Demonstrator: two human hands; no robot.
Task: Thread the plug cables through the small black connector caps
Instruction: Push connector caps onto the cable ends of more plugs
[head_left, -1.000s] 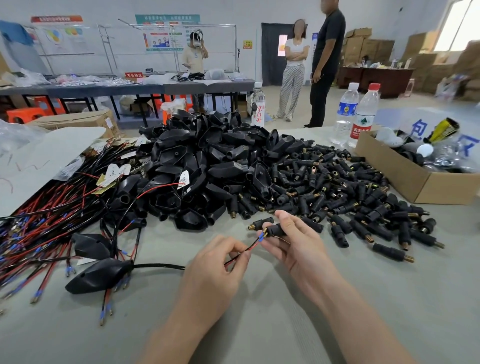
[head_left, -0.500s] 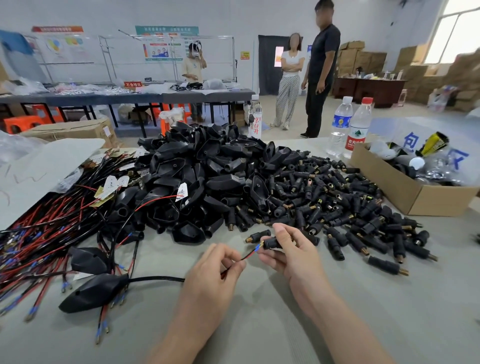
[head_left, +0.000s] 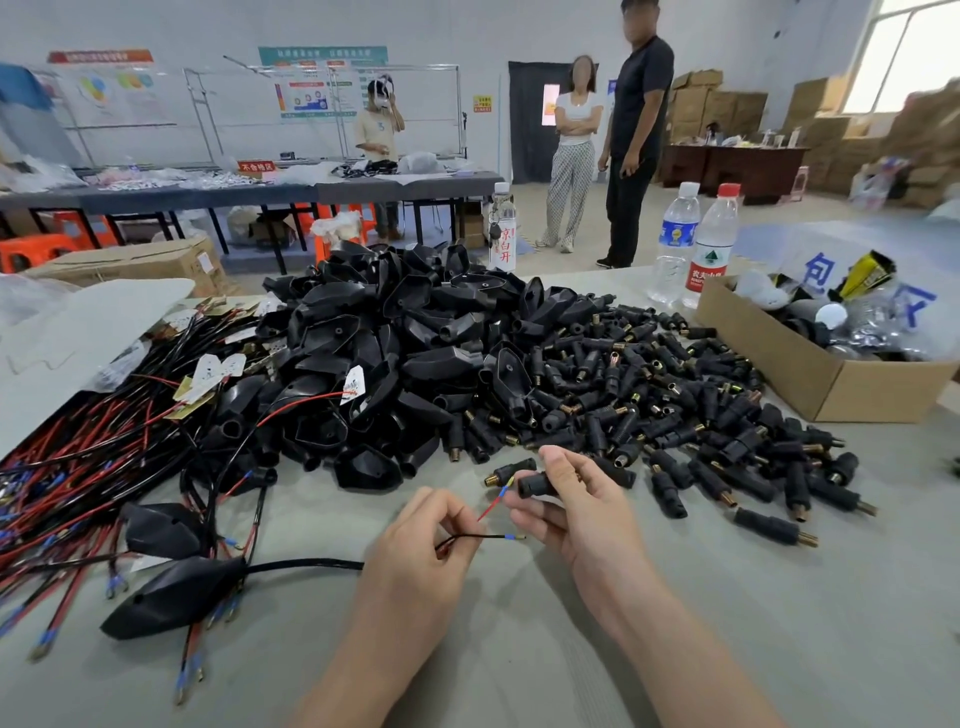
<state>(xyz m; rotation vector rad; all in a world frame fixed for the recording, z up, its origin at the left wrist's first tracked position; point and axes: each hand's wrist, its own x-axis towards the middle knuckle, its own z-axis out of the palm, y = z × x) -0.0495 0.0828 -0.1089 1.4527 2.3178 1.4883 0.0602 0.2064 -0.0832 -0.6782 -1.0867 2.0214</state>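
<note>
Now, connector cap (head_left: 535, 483) within right grip (head_left: 587, 514)

On the pale grey table (head_left: 779, 623), the far heap of plug housings (head_left: 389, 353) and the connector caps (head_left: 675, 415) to its right are black, the caps brass-tipped, the wires (head_left: 78, 467) at left red and black with blue ends, and the cardboard box (head_left: 810, 374) at far right plain brown.

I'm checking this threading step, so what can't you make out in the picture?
Head view:
Whether the red wire is inside the connector cap: too small.
The cap's rear half: covered by the right hand.
Where the left hand pinches that wire: hidden by the hand itself.
The cable pile: cut by the left edge.
</note>
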